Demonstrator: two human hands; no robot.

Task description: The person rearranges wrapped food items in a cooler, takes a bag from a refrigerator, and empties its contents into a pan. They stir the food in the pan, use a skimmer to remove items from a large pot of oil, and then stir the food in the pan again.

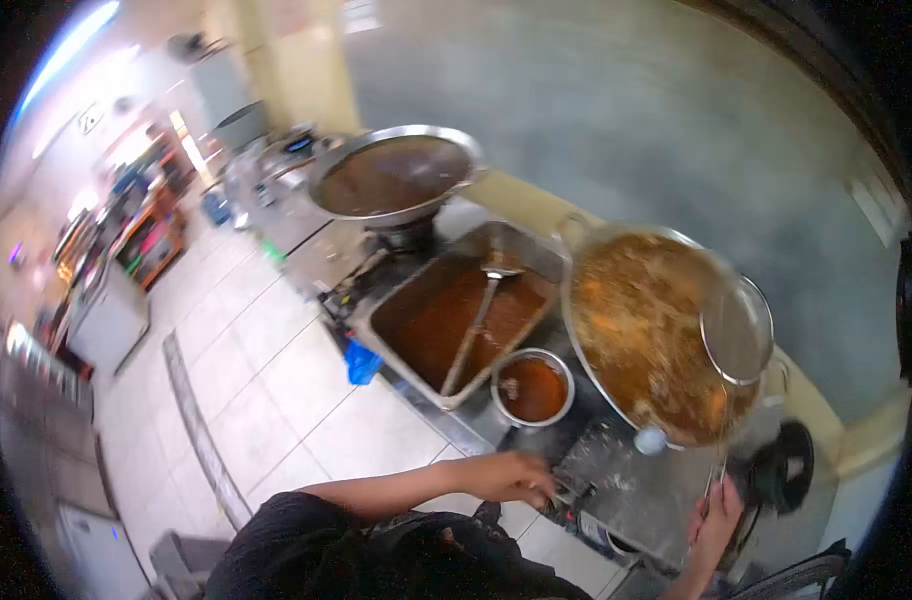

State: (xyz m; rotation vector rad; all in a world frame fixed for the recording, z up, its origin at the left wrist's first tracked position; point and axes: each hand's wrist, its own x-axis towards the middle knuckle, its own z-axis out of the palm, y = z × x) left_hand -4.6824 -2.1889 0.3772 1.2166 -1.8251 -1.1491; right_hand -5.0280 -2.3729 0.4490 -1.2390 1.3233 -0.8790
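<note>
My right hand (pixel 714 518) is closed around the long handle of a wire-mesh strainer (pixel 738 332). The strainer's round head hangs over the right side of a wide pan (pixel 573 318), where food fries in bubbling brown oil (pixel 646 310). My left hand (pixel 514 478) is at the front edge of the stove (pixel 616 470), near its control area. Its fingers are curled and slightly blurred; what they hold, if anything, is hidden.
A steel tray (pixel 371 325) of red-brown sauce holds a ladle (pixel 476 325). A small bowl (pixel 499 400) of red sauce stands beside it. Farther back is a wide pan (pixel 466 150) of dark liquid. A black burner (pixel 784 465) is at right; a blue bag (pixel 362 362) hangs from the tray side.
</note>
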